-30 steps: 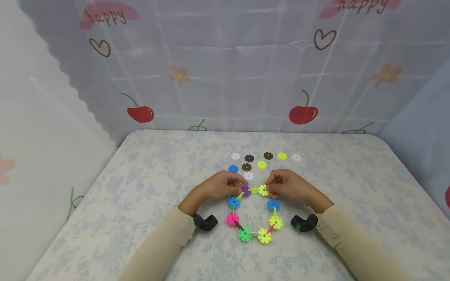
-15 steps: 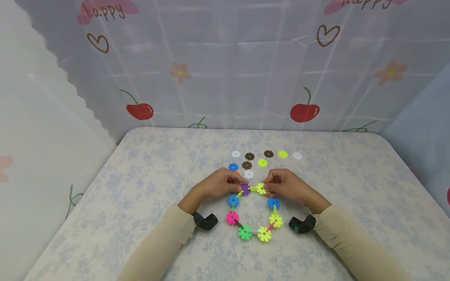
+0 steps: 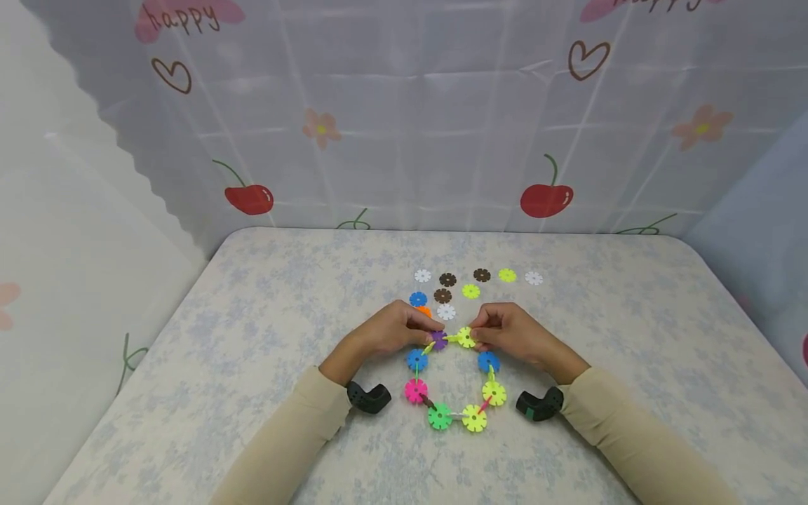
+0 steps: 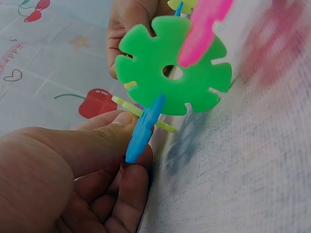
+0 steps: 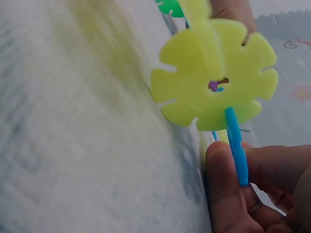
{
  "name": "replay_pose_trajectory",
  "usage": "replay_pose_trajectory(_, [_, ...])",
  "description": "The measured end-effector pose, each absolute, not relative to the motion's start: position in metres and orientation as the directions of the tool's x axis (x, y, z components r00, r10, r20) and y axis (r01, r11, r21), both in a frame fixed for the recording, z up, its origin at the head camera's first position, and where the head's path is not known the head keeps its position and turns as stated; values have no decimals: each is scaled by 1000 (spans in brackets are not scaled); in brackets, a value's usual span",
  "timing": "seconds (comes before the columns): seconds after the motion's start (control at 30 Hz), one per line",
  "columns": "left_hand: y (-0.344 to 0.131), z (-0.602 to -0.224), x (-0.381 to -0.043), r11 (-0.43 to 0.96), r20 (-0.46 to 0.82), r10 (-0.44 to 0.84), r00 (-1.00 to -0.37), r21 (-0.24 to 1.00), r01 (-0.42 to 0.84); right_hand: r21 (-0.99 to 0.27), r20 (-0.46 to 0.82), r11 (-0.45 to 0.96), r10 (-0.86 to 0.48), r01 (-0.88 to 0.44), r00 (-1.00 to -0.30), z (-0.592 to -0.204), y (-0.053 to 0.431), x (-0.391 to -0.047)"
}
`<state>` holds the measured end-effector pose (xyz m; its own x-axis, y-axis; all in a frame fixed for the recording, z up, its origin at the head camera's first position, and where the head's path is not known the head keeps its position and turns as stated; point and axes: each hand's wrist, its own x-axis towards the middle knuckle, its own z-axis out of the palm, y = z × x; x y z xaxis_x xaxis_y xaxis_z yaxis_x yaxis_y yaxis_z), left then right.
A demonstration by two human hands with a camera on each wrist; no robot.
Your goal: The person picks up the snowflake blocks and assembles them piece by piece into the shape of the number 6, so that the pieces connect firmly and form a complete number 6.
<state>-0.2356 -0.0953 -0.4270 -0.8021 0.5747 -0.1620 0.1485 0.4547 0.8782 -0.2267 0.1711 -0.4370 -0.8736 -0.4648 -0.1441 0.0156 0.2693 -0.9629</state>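
Observation:
A ring-shaped chain of slotted plastic snowflake discs lies on the table between the hands. My left hand [image 3: 396, 330] pinches the purple disc [image 3: 438, 340] at its far side. With thumb and fingers, my right hand [image 3: 519, 335] pinches the yellow disc [image 3: 466, 337] beside it. Further round are a blue disc [image 3: 417, 360], a pink disc [image 3: 416, 391], a green disc [image 3: 440, 416] and another blue disc [image 3: 489, 362]. Whether the held yellow disc joins that last blue one is hidden by the right fingers. A green disc [image 4: 170, 68] stands edge-up in the left wrist view.
Several loose discs lie beyond the hands, among them a white disc [image 3: 534, 278], a brown disc [image 3: 482, 275] and an orange disc [image 3: 423, 311]. Black wrist devices [image 3: 369, 398] sit at both cuffs. A printed curtain [image 3: 404, 126] hangs behind the table.
My right hand and the yellow disc have shifted slightly left, toward the purple disc. The left hand keeps its pinch. More of the orange disc shows, and the head view has tilted slightly.

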Motion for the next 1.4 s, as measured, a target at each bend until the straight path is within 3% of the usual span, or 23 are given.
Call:
replay_pose_trajectory(0.53, [-94, -426, -235, 493, -169, 560, -811, 855, 163, -971, -133, 237, -467, 21, -874, -439, 169, -226])
replay_pose_trajectory(1.27, [-103, -422, -241, 422, -161, 640, -751, 890, 170, -968, -169, 247, -471, 54, -866, -433, 166, -227])
replay_pose_trajectory(1.4, [-106, -421, -240, 452, -167, 634, -755, 873, 186, -955, -145, 297, -456, 3, -878, -432, 170, -228])
